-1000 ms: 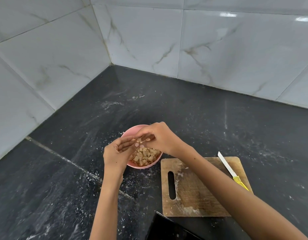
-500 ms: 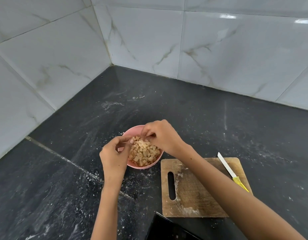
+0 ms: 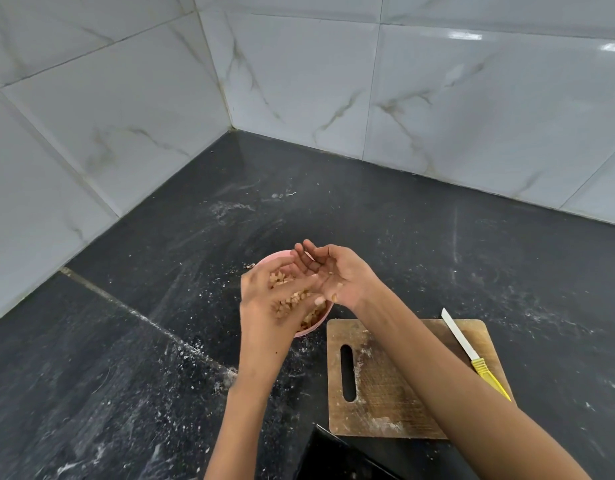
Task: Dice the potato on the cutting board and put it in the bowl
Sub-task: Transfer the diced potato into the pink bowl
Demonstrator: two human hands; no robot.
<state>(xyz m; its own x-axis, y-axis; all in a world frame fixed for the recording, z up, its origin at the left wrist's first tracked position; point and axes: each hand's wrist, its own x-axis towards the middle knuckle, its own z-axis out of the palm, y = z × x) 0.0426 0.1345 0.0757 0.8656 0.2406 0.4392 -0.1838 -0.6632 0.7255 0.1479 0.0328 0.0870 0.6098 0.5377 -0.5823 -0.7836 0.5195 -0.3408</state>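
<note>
Holding over bowl: both your hands, fingers straight and relaxed, gripping nothing
Diced potato (image 3: 301, 299): heaped in the pink bowl (image 3: 313, 325), partly hidden by your hands
Left hand (image 3: 268, 303): fingers spread loosely
Right hand (image 3: 333, 275): palm up, potato bits stuck on
Cutting board (image 3: 385, 382): at the bowl's 4 o'clock
Knife (image 3: 472, 351): yellow-handled, on the board's right edge

— Where are you working?
— You're in a home kitchen: a dark stone worktop (image 3: 420, 237) in a corner of glossy marble-look wall tiles (image 3: 472, 98), with a wooden cutting board (image 3: 385, 386), a knife (image 3: 472, 351) and a pink bowl (image 3: 311, 327).
</note>
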